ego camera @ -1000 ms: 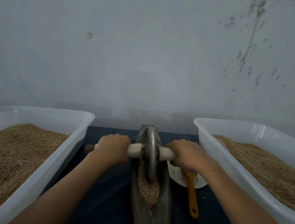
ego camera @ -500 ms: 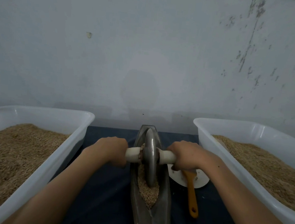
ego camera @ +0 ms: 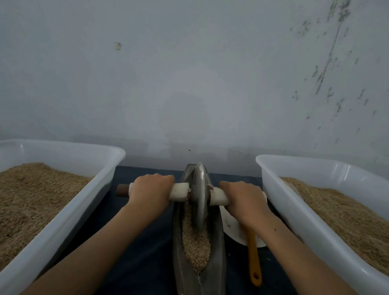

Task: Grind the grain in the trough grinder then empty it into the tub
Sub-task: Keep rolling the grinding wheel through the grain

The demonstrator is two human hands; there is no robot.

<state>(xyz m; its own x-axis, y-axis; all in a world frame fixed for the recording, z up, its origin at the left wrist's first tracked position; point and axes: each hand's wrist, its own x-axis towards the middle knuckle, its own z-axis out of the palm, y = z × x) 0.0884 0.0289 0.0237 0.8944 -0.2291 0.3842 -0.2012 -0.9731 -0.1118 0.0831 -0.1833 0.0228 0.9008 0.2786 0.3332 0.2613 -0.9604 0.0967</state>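
Grinding step in hand, both hands on the axle. Near end of trough grinder (ego camera: pixel 197 285) on the dark tabletop (ego camera: pixel 146 271) points at the person, grain (ego camera: pixel 196 245) heaped in the channel on the near side of the fingers, still whole-looking, so emptying into a tub looks a way off. Left hand (ego camera: pixel 149 189) has fingers curled round the white handle (ego camera: pixel 179 191) left of the wheel, right hand (ego camera: pixel 243 199) wrapped round the same axle right of the wheel; both grips closed tight. Metal wheel (ego camera: pixel 199 197) stands upright between the two sets of fingers, near the far end of the trough.

Risks: uneven push from one hand could tilt the wheel and ride it up the wall, spilling grain over the rim; a long stroke could run off the far tip; trough may slide on the cloth. Right wrist sits just over white dish (ego camera: pixel 233 229) and orange handle (ego camera: pixel 253 256), easy to knock. Left tub (ego camera: pixel 72 210) and right tub (ego camera: pixel 304 221) flank the fingers, both holding grain; which one receives, cannot tell
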